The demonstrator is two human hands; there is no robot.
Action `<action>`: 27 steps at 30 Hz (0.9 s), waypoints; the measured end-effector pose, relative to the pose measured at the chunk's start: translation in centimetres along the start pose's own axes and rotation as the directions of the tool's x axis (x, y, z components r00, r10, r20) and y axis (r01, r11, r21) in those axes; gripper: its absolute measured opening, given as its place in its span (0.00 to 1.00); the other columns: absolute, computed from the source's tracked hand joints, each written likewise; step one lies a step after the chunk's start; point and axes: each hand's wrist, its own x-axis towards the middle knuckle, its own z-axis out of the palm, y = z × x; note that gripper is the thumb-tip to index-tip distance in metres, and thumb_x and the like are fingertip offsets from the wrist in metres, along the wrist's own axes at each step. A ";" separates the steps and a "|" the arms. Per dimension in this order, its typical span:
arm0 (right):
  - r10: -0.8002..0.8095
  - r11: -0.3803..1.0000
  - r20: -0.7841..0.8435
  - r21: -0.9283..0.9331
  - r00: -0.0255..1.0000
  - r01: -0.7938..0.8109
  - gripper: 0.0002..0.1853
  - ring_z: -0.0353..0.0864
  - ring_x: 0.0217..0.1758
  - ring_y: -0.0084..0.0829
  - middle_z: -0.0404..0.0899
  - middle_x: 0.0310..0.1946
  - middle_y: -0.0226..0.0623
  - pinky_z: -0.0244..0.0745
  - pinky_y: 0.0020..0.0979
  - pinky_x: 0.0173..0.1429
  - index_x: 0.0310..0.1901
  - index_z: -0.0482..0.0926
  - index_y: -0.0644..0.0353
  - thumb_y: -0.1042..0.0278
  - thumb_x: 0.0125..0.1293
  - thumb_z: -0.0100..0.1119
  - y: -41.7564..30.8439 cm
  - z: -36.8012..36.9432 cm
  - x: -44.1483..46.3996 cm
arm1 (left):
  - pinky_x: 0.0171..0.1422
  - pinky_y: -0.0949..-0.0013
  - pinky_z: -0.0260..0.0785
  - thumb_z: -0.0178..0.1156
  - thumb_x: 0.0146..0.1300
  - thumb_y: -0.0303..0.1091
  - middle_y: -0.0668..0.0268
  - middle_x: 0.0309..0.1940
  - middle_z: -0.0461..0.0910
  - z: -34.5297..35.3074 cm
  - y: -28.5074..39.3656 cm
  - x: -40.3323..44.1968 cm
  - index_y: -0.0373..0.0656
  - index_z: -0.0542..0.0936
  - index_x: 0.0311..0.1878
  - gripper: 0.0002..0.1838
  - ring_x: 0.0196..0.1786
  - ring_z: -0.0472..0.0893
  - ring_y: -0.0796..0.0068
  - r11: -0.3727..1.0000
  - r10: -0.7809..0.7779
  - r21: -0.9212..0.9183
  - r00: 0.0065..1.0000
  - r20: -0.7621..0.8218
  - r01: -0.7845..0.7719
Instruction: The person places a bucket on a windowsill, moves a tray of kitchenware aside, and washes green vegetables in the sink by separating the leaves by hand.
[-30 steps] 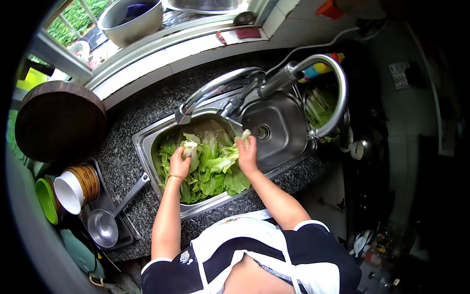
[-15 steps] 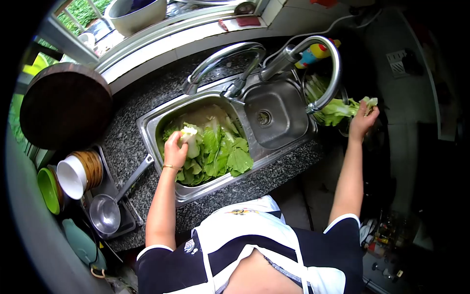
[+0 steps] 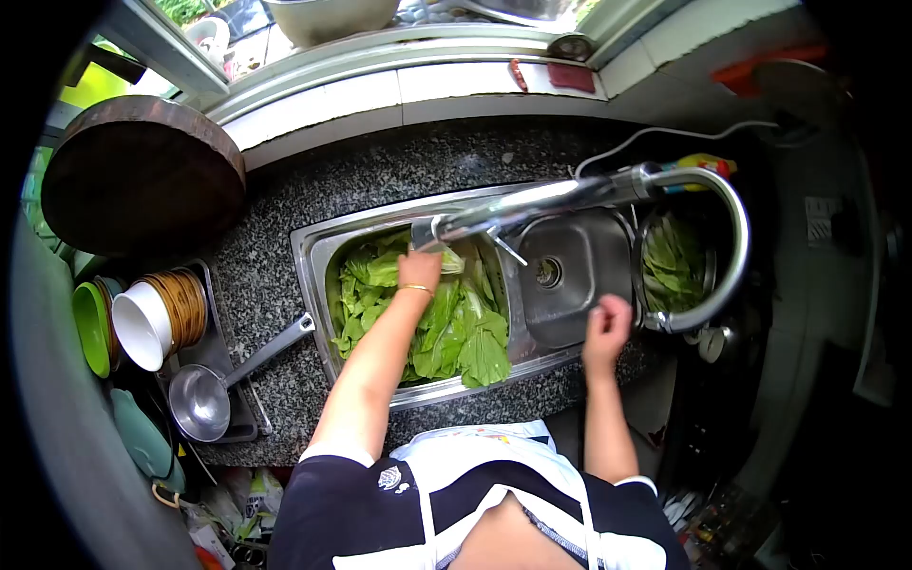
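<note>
Chopping block (image 3: 142, 176) propped at far left. Below it, green bowl (image 3: 91, 328) and white bowl (image 3: 141, 331), both on their sides; ladle (image 3: 201, 403) beside them, handle pointing toward the sink. Left basin (image 3: 323, 255): heaped with leafy greens (image 3: 442, 337), some leaves lapping over its near rim. Left hand (image 3: 421, 271) reaches into the heap, touching the greens beside a pale stalk, below the tap (image 3: 513, 211); fingertips hidden, so cannot tell how far closed or whether a leaf is gripped. Right basin (image 3: 570, 242): drain visible. Right hand (image 3: 608, 328) above its near edge, fingers curled, blurred; cannot tell how tightly closed or whether anything is held. Far right: gooseneck (image 3: 741, 237) arching over a round pot (image 3: 711, 268) containing a smaller heap (image 3: 673, 261) of greens.
</note>
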 end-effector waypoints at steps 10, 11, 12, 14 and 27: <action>-0.142 0.979 0.685 -0.009 0.715 0.203 0.30 0.64 0.56 0.51 0.64 0.55 0.48 0.60 0.43 0.60 0.56 0.63 0.58 0.68 0.50 0.59 2.9 21.5 -5.2 | 0.61 0.62 0.60 0.41 0.60 0.41 0.57 0.62 0.60 4.0 -4.5 4.0 0.46 0.72 0.51 0.20 0.58 0.68 0.56 0.850 0.079 -0.507 0.919 0.387 0.141; -0.184 0.931 0.728 -0.086 0.661 0.354 0.33 0.62 0.57 0.55 0.59 0.59 0.48 0.59 0.44 0.61 0.59 0.59 0.57 0.65 0.49 0.57 4.1 23.3 -4.2 | 0.59 0.61 0.61 0.42 0.59 0.40 0.57 0.62 0.60 3.4 -3.5 2.2 0.46 0.73 0.50 0.19 0.56 0.69 0.56 0.899 -0.018 -0.403 0.934 0.356 0.171; -0.068 0.948 0.755 -0.155 0.653 0.279 0.31 0.63 0.55 0.53 0.59 0.60 0.48 0.61 0.46 0.59 0.59 0.60 0.57 0.66 0.50 0.54 4.0 24.4 -3.7 | 0.58 0.60 0.63 0.44 0.58 0.39 0.56 0.61 0.61 5.0 -2.9 0.9 0.46 0.73 0.49 0.17 0.55 0.70 0.56 0.904 -0.051 -0.397 0.962 0.267 0.158; 0.166 0.909 0.847 -0.330 0.505 0.254 0.30 0.65 0.53 0.52 0.59 0.59 0.45 0.64 0.46 0.55 0.57 0.63 0.54 0.65 0.48 0.54 2.2 25.4 -2.9 | 0.57 0.58 0.64 0.46 0.56 0.35 0.53 0.57 0.65 8.2 -3.2 -0.5 0.48 0.76 0.46 0.15 0.55 0.70 0.55 0.906 -0.047 -0.412 0.991 0.125 0.095; 0.048 0.946 0.811 0.149 0.582 -0.286 0.20 0.71 0.34 0.26 0.66 0.49 0.41 0.69 0.26 0.39 0.46 0.69 0.63 0.79 0.47 0.55 -3.8 19.6 -1.4 | 0.65 0.47 0.46 0.62 0.43 0.39 0.67 0.42 0.73 -7.0 -3.4 -3.3 0.51 0.70 0.48 0.25 0.51 0.71 0.66 0.881 0.230 -0.427 0.973 0.015 -0.202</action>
